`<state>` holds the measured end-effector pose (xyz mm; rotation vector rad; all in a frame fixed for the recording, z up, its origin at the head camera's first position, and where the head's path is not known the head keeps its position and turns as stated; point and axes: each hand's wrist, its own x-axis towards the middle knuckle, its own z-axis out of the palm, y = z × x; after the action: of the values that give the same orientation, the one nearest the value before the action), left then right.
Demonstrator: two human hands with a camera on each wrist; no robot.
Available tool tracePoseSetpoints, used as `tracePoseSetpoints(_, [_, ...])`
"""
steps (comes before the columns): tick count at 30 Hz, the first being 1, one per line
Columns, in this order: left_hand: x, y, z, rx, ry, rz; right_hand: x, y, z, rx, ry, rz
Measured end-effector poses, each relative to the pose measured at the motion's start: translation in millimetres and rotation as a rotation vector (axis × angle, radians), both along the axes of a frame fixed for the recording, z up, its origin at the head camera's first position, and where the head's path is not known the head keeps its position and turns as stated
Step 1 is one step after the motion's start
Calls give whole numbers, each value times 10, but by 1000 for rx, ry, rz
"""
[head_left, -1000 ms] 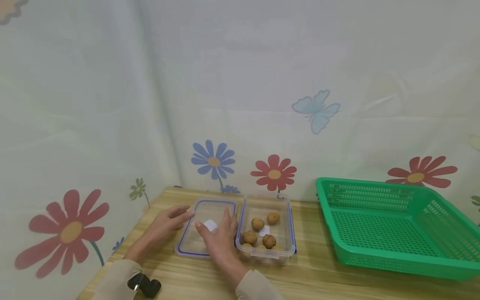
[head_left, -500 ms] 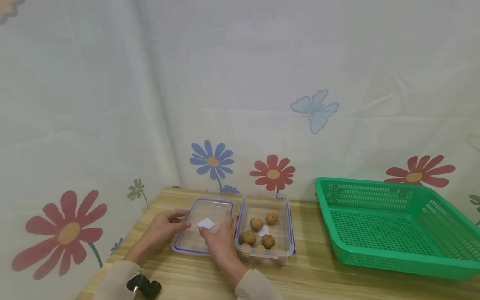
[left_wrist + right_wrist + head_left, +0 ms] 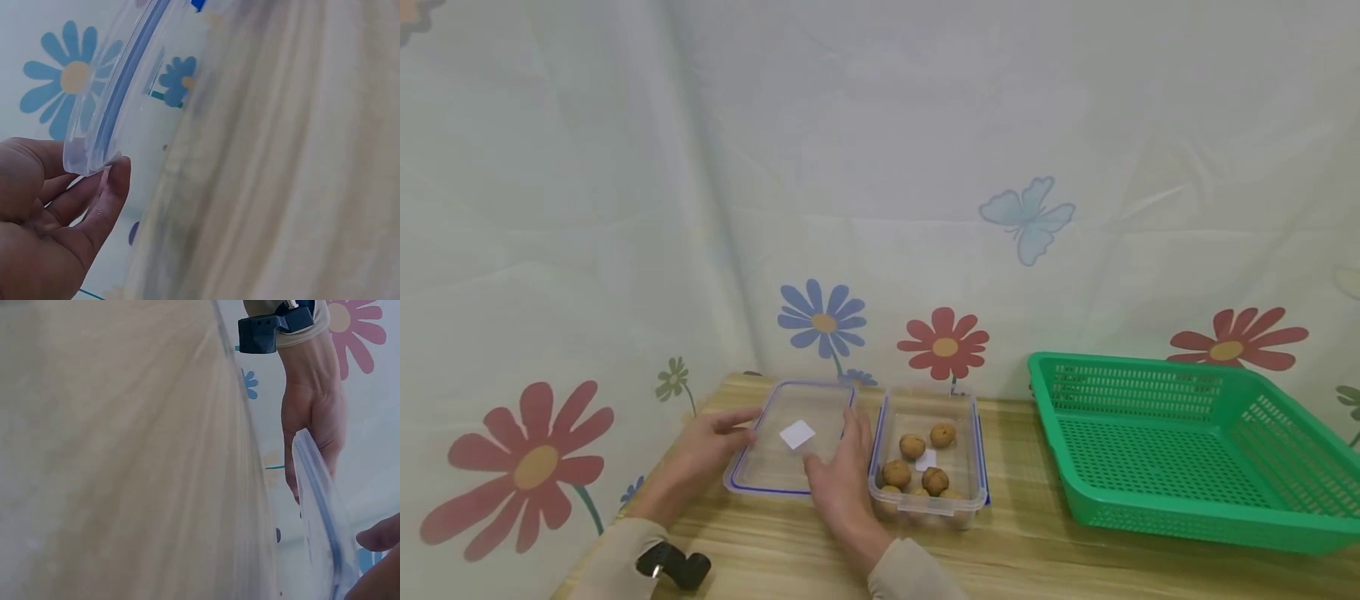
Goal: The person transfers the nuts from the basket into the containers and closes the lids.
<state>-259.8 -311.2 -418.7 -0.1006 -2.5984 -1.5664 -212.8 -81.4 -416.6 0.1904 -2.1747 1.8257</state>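
Observation:
My left hand (image 3: pixel 707 454) pinches the left edge of a clear plastic lid (image 3: pixel 775 467) with a blue seal; in the left wrist view the thumb (image 3: pixel 112 200) and fingers lie either side of the rim. The lid (image 3: pixel 119 100) is held off the table. My right hand (image 3: pixel 844 475) lies along the lid's right edge, fingers extended and thumb spread; whether it touches the lid I cannot tell. A white paper square (image 3: pixel 797 434) shows on the lid. To the right is a clear container (image 3: pixel 943 503) holding several walnuts (image 3: pixel 936 481) and another white square (image 3: pixel 927 460).
A green plastic basket (image 3: pixel 1150 516) stands at the right of the wooden table (image 3: pixel 1015 550). Behind the table hangs a pale cloth backdrop (image 3: pixel 880 167) printed with flowers. A black device (image 3: pixel 673 568) is strapped on the left wrist.
My left hand has come onto the lid's left edge and grips it. The lid has shifted left and up, away from the container. My right hand has moved little.

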Motion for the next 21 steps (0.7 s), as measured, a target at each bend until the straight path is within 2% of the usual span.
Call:
tracePoseSetpoints(9, [57,-143,252,83,-7,-18,6,62,108,-101,109,30])
tracePoseSetpoints(16, [109,-144,403,178,-61,-28,-38,151,179,-200,117,58])
tracePoseSetpoints(21, [128,-113,476,257,-84,-43,-44,227,238,-220,111,80])
